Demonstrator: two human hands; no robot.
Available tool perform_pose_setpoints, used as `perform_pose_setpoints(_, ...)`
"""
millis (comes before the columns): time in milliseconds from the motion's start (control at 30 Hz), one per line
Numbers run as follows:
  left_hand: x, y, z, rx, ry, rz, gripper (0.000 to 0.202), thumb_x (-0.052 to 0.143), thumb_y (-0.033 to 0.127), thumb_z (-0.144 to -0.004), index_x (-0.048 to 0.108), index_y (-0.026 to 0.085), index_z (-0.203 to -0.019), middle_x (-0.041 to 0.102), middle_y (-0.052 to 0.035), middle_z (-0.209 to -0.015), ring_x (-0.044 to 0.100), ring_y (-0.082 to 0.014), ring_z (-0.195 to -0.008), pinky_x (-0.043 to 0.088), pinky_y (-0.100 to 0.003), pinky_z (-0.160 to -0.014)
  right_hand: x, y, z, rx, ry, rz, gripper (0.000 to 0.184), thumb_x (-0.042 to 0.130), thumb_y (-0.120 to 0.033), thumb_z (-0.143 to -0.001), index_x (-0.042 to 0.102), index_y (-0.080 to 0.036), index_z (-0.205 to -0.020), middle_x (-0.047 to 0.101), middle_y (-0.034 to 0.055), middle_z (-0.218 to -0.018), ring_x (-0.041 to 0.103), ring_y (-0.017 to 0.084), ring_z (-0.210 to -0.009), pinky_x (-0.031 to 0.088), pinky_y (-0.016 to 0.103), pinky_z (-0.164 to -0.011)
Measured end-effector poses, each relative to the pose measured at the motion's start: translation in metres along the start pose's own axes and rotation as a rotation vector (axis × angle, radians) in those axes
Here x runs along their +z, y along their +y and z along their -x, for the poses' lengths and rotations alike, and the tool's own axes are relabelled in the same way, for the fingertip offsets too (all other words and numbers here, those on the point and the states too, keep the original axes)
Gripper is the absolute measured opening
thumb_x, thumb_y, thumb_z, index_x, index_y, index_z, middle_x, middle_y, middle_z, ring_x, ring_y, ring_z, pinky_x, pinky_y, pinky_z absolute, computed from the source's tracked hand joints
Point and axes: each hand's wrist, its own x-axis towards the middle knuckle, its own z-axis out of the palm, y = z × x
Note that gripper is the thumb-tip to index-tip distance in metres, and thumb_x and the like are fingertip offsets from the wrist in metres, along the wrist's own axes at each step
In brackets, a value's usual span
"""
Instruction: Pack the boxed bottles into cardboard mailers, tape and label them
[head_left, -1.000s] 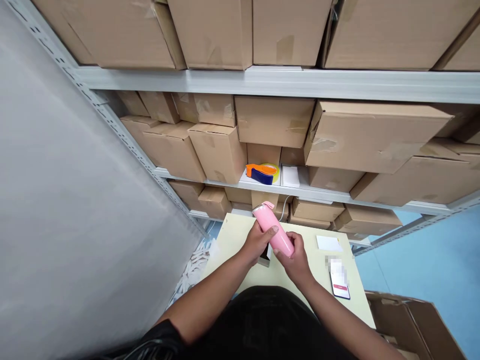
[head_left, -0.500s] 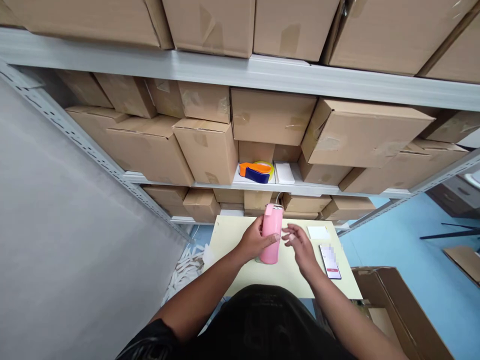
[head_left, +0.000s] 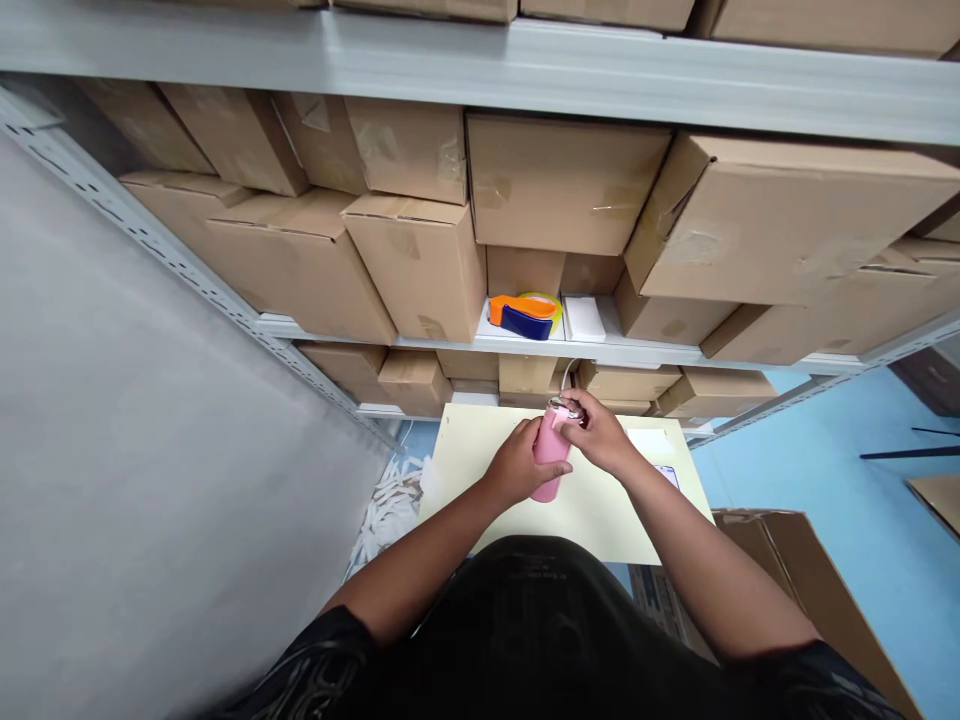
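Observation:
A pink bottle (head_left: 550,462) is held over a small pale yellow table (head_left: 600,510). My left hand (head_left: 517,465) is wrapped round its body from the left. My right hand (head_left: 600,432) is closed over the bottle's top, where a metallic rim (head_left: 561,405) shows. The bottle leans slightly, its base near the tabletop. A phone (head_left: 667,475) lies on the table to the right, mostly hidden by my right forearm.
Grey metal shelving packed with cardboard boxes (head_left: 420,265) rises behind the table. An orange and blue tape dispenser (head_left: 523,315) and a white box (head_left: 583,318) sit on a shelf. An open carton (head_left: 810,590) stands on the blue floor at right. White scraps (head_left: 390,505) litter the floor at left.
My right hand, which had let go of the bottle half a second ago, has come back and closed over its top. The pink cap no longer shows there. The camera tilted down a little.

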Motion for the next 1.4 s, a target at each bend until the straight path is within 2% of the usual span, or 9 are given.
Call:
perform_pose_setpoints(133,-0.009,-0.014,-0.003,0.116,-0.022,0.131,0.055,0.068,0.043,-0.091,0.056,0.024,-0.141,0.059,-0.0108,-0.132,0.060,-0.0270,-0.119,0.052,-0.040,-0.099,-0.008,0.004,-0.008,-0.064,0.157,-0.108,0.056,0.074,-0.031,-0.073,0.063,-0.020,-0.127,0.070,0.0107,-0.125,0.067,0.027,-0.115,0.053,0.043,-0.103)
perform_pose_setpoints(233,-0.014,-0.043,-0.003,-0.020,0.065,0.118,0.032,0.056,0.035,-0.096,0.066,0.023,-0.124,0.060,-0.0106,-0.129,0.059,-0.0262,-0.122,0.051,-0.039,-0.100,-0.018,0.004,-0.013,-0.118,0.350,-0.120,0.057,0.074,-0.032,-0.075,0.062,-0.020,-0.129,0.069,0.0128,-0.127,0.066,0.029,-0.118,0.052,0.047,-0.106)
perform_pose_setpoints(300,-0.012,-0.067,0.000,-0.159,0.068,0.044,0.030,0.063,0.033,-0.089,0.069,0.022,-0.116,0.060,-0.0106,-0.126,0.060,-0.0272,-0.120,0.053,-0.038,-0.096,-0.021,0.005,-0.013,-0.151,0.403,-0.109,0.058,0.074,-0.033,-0.076,0.062,-0.020,-0.131,0.067,0.0131,-0.129,0.065,0.029,-0.119,0.052,0.048,-0.107)
perform_pose_setpoints(467,0.012,-0.114,0.013,-0.414,0.039,0.028,0.044,0.078,0.037,-0.076,0.067,0.020,-0.115,0.065,-0.0090,-0.114,0.067,-0.0231,-0.094,0.055,-0.036,-0.084,-0.003,0.022,-0.004,-0.139,0.369,-0.170,0.062,0.075,-0.032,-0.076,0.060,-0.019,-0.135,0.062,0.0149,-0.134,0.064,0.029,-0.120,0.053,0.047,-0.106)
perform_pose_setpoints(667,0.024,-0.137,0.016,-0.626,0.021,0.374,0.029,0.077,0.032,-0.077,0.066,0.017,-0.099,0.067,-0.0023,-0.083,0.063,-0.0157,-0.071,0.054,-0.027,-0.063,0.026,0.061,0.014,-0.017,0.267,-0.194,0.062,0.075,-0.035,-0.076,0.058,-0.021,-0.134,0.064,0.0125,-0.127,0.065,0.026,-0.109,0.057,0.044,-0.097)
perform_pose_setpoints(800,0.026,-0.147,0.019,-0.651,0.072,0.482,0.026,0.078,0.029,-0.076,0.063,0.016,-0.093,0.067,-0.0028,-0.081,0.063,-0.0143,-0.070,0.054,-0.026,-0.063,0.022,0.080,0.028,-0.010,0.230,-0.103,0.060,0.075,-0.036,-0.077,0.058,-0.021,-0.132,0.062,0.0114,-0.126,0.065,0.025,-0.106,0.058,0.042,-0.092)
perform_pose_setpoints(1000,0.036,-0.143,0.023,-0.600,0.063,0.491,0.022,0.076,0.026,-0.077,0.062,0.017,-0.093,0.061,-0.0001,-0.079,0.059,-0.0114,-0.065,0.056,-0.026,-0.061,0.011,0.086,0.045,-0.178,0.146,0.250,0.059,0.071,-0.030,-0.081,0.057,-0.022,-0.137,0.062,0.0121,-0.121,0.064,0.029,-0.108,0.057,0.047,-0.096)
perform_pose_setpoints(1233,0.041,-0.127,0.019,-0.573,0.056,0.414,0.023,0.075,0.030,-0.079,0.061,0.019,-0.093,0.060,0.0009,-0.079,0.058,-0.0112,-0.063,0.055,-0.027,-0.062,0.039,0.104,0.050,-0.290,-0.007,0.605,0.054,0.068,-0.030,-0.083,0.060,-0.018,-0.135,0.067,0.0165,-0.124,0.062,0.035,-0.114,0.050,0.052,-0.102)
perform_pose_setpoints(1400,0.044,-0.124,0.022,-0.566,0.027,0.407,0.019,0.072,0.029,-0.080,0.062,0.019,-0.093,0.062,-0.0009,-0.083,0.061,-0.0129,-0.068,0.055,-0.026,-0.063,0.053,0.129,0.058,-0.254,-0.079,0.713,0.043,0.067,-0.027,-0.085,0.064,-0.019,-0.127,0.069,0.0149,-0.120,0.060,0.034,-0.114,0.047,0.053,-0.102)
